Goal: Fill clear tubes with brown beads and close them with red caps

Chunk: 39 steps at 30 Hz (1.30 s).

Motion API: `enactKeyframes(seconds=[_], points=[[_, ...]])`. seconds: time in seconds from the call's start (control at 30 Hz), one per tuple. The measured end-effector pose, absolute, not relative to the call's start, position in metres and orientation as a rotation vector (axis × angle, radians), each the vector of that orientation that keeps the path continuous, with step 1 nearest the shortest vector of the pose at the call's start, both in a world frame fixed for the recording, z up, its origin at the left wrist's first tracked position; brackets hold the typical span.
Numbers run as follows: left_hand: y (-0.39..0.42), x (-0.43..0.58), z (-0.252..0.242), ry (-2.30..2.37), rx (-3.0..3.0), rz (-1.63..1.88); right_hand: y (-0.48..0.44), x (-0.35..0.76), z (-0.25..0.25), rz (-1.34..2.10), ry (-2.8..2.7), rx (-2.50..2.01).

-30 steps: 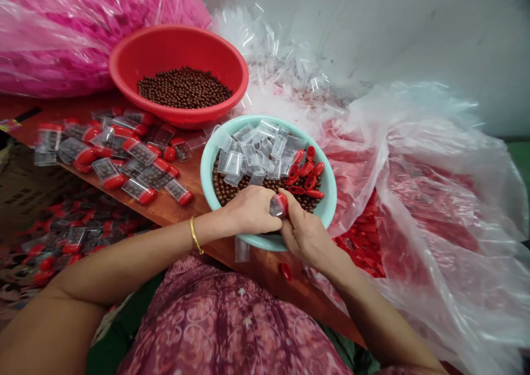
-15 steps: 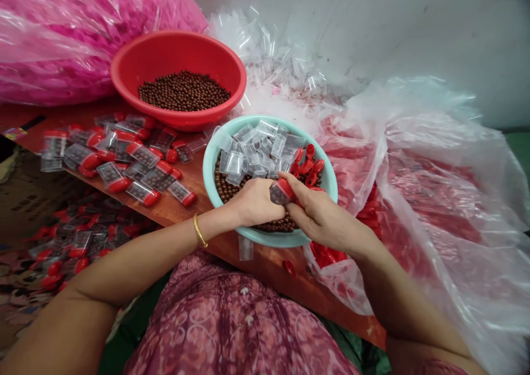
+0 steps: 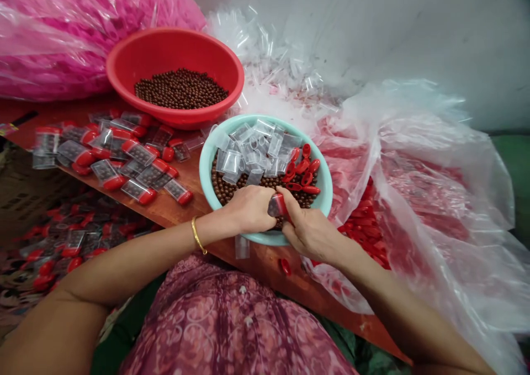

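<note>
Over the front of the light-blue basin (image 3: 207, 190), my left hand (image 3: 254, 206) is closed around a small clear container with a red cap (image 3: 276, 205); brown balls show inside it. My right hand (image 3: 310, 228) pinches the capped end of the same container between thumb and fingers. In the basin lie clear empty containers (image 3: 252, 148), loose red caps (image 3: 305, 170) and brown balls (image 3: 226, 190). The lower part of the held container is hidden by my left fingers.
A red basin (image 3: 174, 41) with brown balls stands behind. Several filled containers (image 3: 141, 170) lie on the table to the left, with more in a heap (image 3: 74, 248) below. Plastic bags of red parts (image 3: 426, 198) are at right; a pink bag (image 3: 83, 27) is at back left.
Both hands have moved slightly down and toward me with the container, uncovering more of the red caps in the basin. The view has shifted slightly.
</note>
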State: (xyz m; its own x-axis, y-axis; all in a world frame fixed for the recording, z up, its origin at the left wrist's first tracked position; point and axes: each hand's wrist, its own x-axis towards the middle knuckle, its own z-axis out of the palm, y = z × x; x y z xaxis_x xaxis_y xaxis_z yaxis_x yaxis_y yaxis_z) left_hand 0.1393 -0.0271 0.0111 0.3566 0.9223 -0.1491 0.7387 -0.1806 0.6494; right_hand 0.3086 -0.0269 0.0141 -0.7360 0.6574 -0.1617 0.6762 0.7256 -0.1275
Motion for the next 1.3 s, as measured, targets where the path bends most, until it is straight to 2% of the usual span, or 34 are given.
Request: enactKeyframes(seconds=[0.13,0.23,0.47,0.63,0.83,0.97,1.1,1.3], points=[[-0.026,0.141,0.015,1.459,2.005,0.313,-0.028,0.305,0.011,-0.206,2.809,1.159],[-0.023,0.142,0.015,1.487,1.966,0.353,-0.022,0.304,0.019,-0.388,2.851,1.233],[-0.020,0.138,0.017,1.452,1.815,0.552,-0.012,0.309,0.024,-1.586,2.879,1.763],[-0.025,0.139,0.019,1.471,1.880,0.468,-0.005,0.289,-0.001,-2.044,2.680,2.032],[-0.027,0.141,0.012,1.441,2.045,0.347,0.007,0.279,0.001,-1.903,2.682,1.542],[-0.027,0.143,0.010,1.426,2.155,0.205,0.009,0.288,0.003,-1.661,2.767,1.305],[-0.026,0.145,0.011,1.374,2.206,0.085,0.002,0.291,-0.002,-1.421,2.832,1.310],[-0.035,0.136,0.017,1.432,2.184,0.475,-0.001,0.294,0.005,-1.652,2.908,1.602]])
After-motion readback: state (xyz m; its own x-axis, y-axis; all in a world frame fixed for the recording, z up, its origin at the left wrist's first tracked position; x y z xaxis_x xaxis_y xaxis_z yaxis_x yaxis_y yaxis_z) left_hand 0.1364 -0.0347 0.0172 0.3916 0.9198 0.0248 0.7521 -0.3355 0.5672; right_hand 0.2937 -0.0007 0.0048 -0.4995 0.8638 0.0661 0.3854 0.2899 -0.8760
